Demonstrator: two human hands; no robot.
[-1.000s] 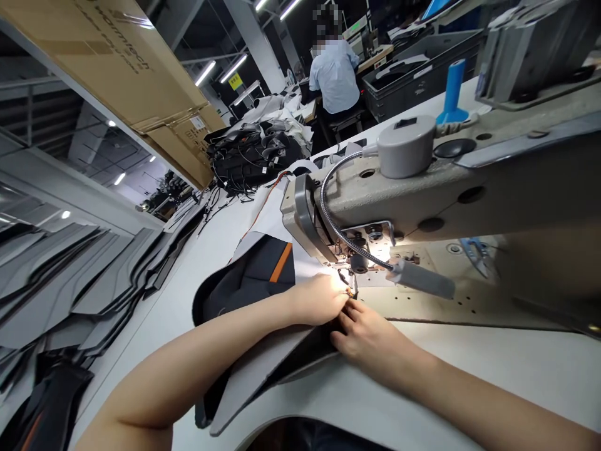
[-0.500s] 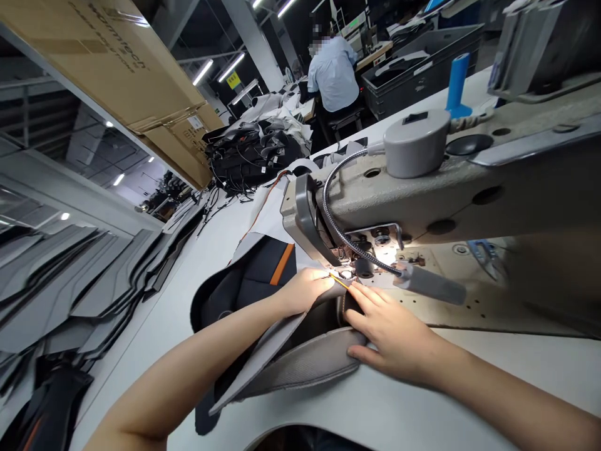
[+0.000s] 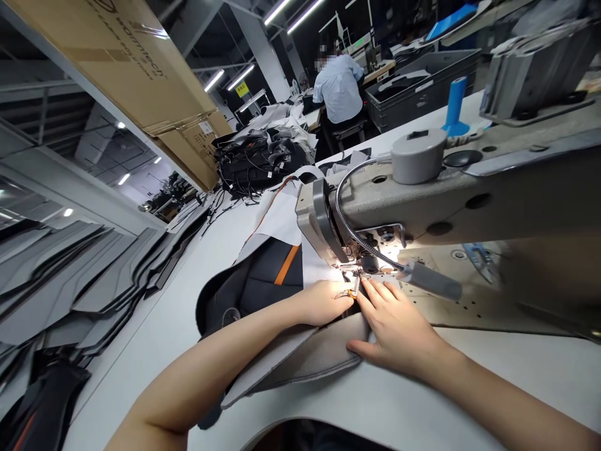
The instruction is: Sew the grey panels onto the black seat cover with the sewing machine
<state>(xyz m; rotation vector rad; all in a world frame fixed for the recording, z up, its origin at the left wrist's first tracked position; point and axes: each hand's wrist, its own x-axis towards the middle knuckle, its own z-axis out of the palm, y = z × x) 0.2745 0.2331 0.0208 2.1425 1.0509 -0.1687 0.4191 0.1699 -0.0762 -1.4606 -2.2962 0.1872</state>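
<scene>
A grey fabric panel [image 3: 300,360] with a black and orange section [image 3: 263,282] lies on the white table under the head of a grey sewing machine [image 3: 422,200]. My left hand [image 3: 323,302] is closed, pinching the fabric edge with an orange strip right at the presser foot [image 3: 353,279]. Beside it, my right hand [image 3: 399,326] lies flat on the fabric, fingers stretched toward the needle and thumb on the panel's edge. A gooseneck lamp [image 3: 425,280] lights the needle area.
Stacks of grey cut panels [image 3: 79,282] fill the left side. Cardboard boxes [image 3: 126,62] sit on a shelf above. A heap of black pieces [image 3: 258,160] lies at the table's far end. A person in a light shirt [image 3: 339,88] sits further back. A blue cone [image 3: 454,106] stands behind the machine.
Both hands have shifted slightly along the fabric at the needle. The right hand went from gripping the edge to lying flat on the panel, and more grey fabric now shows below it.
</scene>
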